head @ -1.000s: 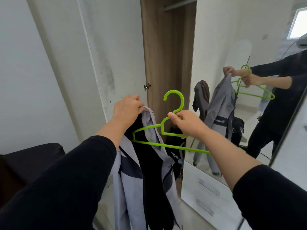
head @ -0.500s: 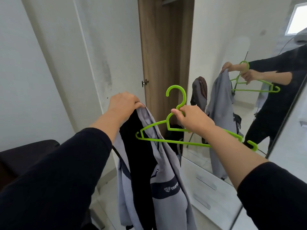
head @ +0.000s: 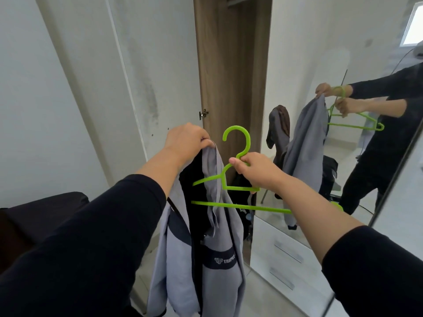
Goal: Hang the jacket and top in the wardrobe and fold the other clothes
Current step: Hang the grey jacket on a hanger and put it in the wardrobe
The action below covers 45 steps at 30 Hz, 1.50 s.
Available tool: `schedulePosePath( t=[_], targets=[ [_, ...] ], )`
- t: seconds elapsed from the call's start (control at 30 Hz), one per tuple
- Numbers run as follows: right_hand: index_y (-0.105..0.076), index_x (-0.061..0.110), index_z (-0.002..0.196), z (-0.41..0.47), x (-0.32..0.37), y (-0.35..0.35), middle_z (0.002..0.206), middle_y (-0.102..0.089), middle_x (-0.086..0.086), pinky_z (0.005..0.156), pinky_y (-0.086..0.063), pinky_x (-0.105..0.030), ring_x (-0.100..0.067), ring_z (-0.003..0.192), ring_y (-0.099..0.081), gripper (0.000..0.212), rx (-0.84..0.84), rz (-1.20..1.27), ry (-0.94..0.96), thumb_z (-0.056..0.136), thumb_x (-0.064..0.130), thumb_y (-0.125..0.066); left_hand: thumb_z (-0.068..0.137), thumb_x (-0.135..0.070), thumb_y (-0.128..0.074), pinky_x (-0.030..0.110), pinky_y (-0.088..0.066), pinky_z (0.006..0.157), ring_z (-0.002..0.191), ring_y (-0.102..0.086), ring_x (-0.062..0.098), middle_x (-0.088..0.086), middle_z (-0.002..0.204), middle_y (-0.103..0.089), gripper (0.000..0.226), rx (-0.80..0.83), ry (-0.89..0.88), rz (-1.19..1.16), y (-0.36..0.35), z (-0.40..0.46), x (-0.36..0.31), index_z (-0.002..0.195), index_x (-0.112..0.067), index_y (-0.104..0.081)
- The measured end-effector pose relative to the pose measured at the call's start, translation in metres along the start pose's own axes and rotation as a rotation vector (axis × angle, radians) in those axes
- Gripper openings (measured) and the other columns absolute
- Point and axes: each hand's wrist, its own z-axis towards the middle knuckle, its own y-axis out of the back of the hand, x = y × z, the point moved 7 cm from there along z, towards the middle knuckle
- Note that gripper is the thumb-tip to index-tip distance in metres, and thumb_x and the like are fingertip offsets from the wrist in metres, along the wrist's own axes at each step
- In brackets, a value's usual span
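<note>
While the person stands facing the open wardrobe (head: 231,76), the left hand (head: 186,140) pinches the collar edge of 1 grey jacket (head: 219,266) with a dark lining, fingers curled over the fabric, so the garment hangs straight down in front of the wardrobe opening, clear of the floor as far as the view shows. The right hand (head: 256,170) grips 1 bright green hanger (head: 237,154) just below its hook, fingers wrapped around the neck, and holds it level beside the jacket, with the hanger's left arm passing into the open front of the garment. The jacket looks soft and light, likely to sag and slide, so it is best held at the collar or shoulder seam, where the cloth is doubled and gives a firm pinch. The hanger looks like thin rigid plastic, light and a little slippery, best held at the neck under the hook for control while each arm is fed into a shoulder. To the right, 1 mirrored door (head: 343,110) reflects both hands, the jacket and the hanger, plus 1 brownish garment draped over something further back in the room. Below the mirror are 2 white drawers (head: 283,255). A dark sofa (head: 43,213) sits at the lower left. The wardrobe rail is only partly visible at the top.
</note>
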Motion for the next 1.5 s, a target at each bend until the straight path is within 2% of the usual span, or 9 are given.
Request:
schedulePosePath(
  t=[0.1,0.27,0.4,0.6,0.8,0.93,1.13,1.33,1.5],
  targets=[
    [-0.062,0.002,0.076,0.004,0.012,-0.004,0.059,-0.049,0.002,0.061,-0.043,-0.032,-0.015,0.059,-0.052,0.053,-0.124,0.055,0.064,0.098,0.045,-0.041,0.088,-0.040,-0.059,0.030,-0.045,0.065,0.083,-0.060,0.018,-0.003,0.084,-0.069,0.022,0.075,0.038,-0.230,-0.007,0.000,-0.008,0.090,-0.027,-0.077],
    [-0.065,0.017,0.068,0.007,0.002,-0.011,0.050,-0.053,0.013,0.056,-0.049,-0.033,-0.004,0.037,-0.049,0.044,-0.208,0.409,-0.022,0.100,0.037,-0.042,0.085,-0.030,-0.067,0.022,-0.044,0.067,0.076,-0.057,0.009,-0.001,0.079,-0.069,0.018,0.219,0.070,-0.559,-0.016,0.004,-0.011,0.087,-0.016,-0.078],
    [-0.062,0.019,0.062,0.010,-0.002,-0.008,0.046,-0.050,0.009,0.051,-0.052,-0.028,-0.009,0.044,-0.053,0.045,-0.260,0.505,-0.069,0.100,0.037,-0.043,0.094,-0.031,-0.056,0.025,-0.042,0.073,0.080,-0.054,0.013,-0.001,0.079,-0.063,0.022,0.269,0.127,-0.820,-0.014,-0.001,-0.011,0.083,-0.018,-0.070],
    [-0.059,0.024,0.056,0.019,-0.010,0.005,0.055,-0.054,0.002,0.070,-0.050,-0.043,-0.020,0.055,-0.052,0.048,-0.309,0.419,-0.051,0.097,0.043,-0.045,0.091,-0.065,-0.032,0.034,-0.037,0.072,0.079,-0.048,0.018,-0.009,0.073,-0.050,0.044,0.398,0.084,-0.214,-0.036,-0.025,0.014,0.066,-0.030,-0.039],
    [-0.058,0.021,0.066,0.019,-0.003,0.020,0.069,-0.058,0.004,0.072,-0.047,-0.038,-0.023,0.077,-0.059,0.049,-0.365,0.120,-0.069,0.094,0.056,-0.040,0.089,-0.055,-0.052,0.027,-0.028,0.055,0.057,-0.039,0.007,-0.010,0.059,-0.040,0.041,0.279,0.068,-0.417,-0.031,-0.022,0.012,0.060,-0.030,-0.037],
    [-0.058,0.021,0.104,0.009,0.001,0.031,0.106,-0.057,0.000,0.084,-0.037,-0.039,-0.025,0.104,-0.049,0.037,-0.549,-0.231,-0.113,0.091,0.055,-0.048,0.090,-0.056,-0.050,0.029,-0.030,0.057,0.064,-0.044,0.013,-0.010,0.062,-0.044,0.040,0.225,0.107,-0.383,-0.032,-0.020,0.019,0.061,-0.031,-0.038],
    [-0.049,0.019,0.098,-0.034,0.000,0.012,0.103,-0.044,-0.005,0.074,-0.028,-0.036,-0.026,0.090,-0.040,0.026,-0.900,-0.530,0.027,0.081,0.037,-0.055,0.089,-0.060,-0.047,0.031,-0.032,0.063,0.072,-0.050,0.020,-0.009,0.065,-0.048,0.042,0.097,0.133,-0.339,-0.004,-0.001,0.019,0.063,-0.027,-0.041],
    [-0.057,0.010,0.083,-0.032,0.014,-0.037,0.077,-0.056,-0.006,0.054,-0.045,-0.037,-0.029,0.070,-0.057,0.010,-0.555,-0.391,0.388,0.084,0.019,-0.051,0.089,-0.060,-0.046,0.031,-0.036,0.065,0.076,-0.052,0.022,-0.008,0.067,-0.050,0.041,0.026,0.147,-0.335,0.021,0.014,0.016,0.066,-0.027,-0.046],
    [-0.035,0.021,0.113,-0.014,-0.024,-0.080,0.112,-0.054,-0.003,0.076,-0.050,-0.044,-0.027,0.099,-0.056,0.040,-0.169,-0.026,-0.047,0.086,0.035,-0.061,0.089,-0.058,-0.049,0.026,-0.033,0.054,0.061,-0.045,0.011,-0.007,0.061,-0.049,0.042,0.014,0.124,-0.397,0.030,0.012,0.011,0.062,-0.026,-0.047]
  ],
)
